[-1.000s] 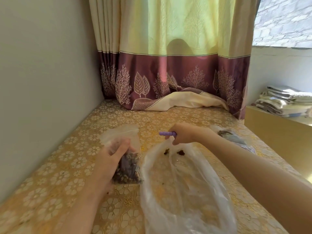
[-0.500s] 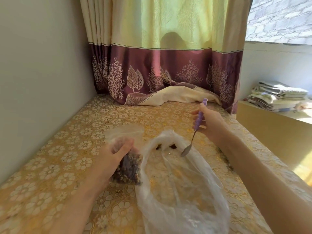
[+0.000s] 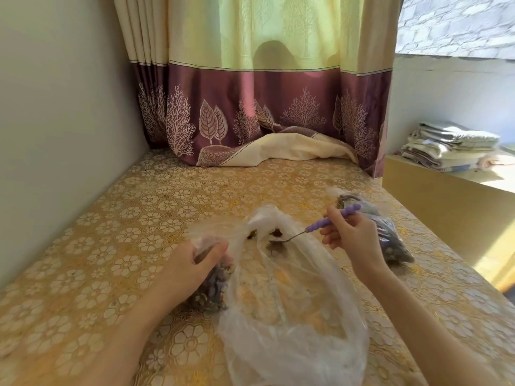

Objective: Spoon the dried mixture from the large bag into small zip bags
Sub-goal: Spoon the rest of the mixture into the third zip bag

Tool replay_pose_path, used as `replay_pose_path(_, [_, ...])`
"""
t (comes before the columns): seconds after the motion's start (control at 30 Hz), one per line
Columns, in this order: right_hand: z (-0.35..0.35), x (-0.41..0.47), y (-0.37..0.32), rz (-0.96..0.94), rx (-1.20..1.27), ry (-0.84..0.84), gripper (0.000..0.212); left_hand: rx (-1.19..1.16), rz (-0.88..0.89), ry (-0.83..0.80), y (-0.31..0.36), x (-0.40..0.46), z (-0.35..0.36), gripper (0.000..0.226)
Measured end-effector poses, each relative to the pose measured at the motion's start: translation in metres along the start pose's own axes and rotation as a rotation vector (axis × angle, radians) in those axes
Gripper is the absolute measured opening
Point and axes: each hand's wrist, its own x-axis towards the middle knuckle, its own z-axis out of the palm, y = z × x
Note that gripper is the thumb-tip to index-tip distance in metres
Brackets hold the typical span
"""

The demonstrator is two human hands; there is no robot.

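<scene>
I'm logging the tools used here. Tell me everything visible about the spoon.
The spoon has a lilac, beaded, plastic-looking handle and a thin metal neck and bowl. The right hand pinches the handle, which tilts up to the right. The bowl dips low into the large bag's open mouth, near dark bits of mixture.

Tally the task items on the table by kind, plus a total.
Large bag: 1
Small bags: 2, one in the left hand at, one on the table at
Spoon, in the right hand: 1
Total: 4
</scene>
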Motion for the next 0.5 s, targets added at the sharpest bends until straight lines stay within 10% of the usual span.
replay_pose_path(0.5, [0.023,-0.016,0.022,-0.015,0.043,0.021,0.021,0.132,0.014,-0.060,-0.003,0.000,0.003,0.043])
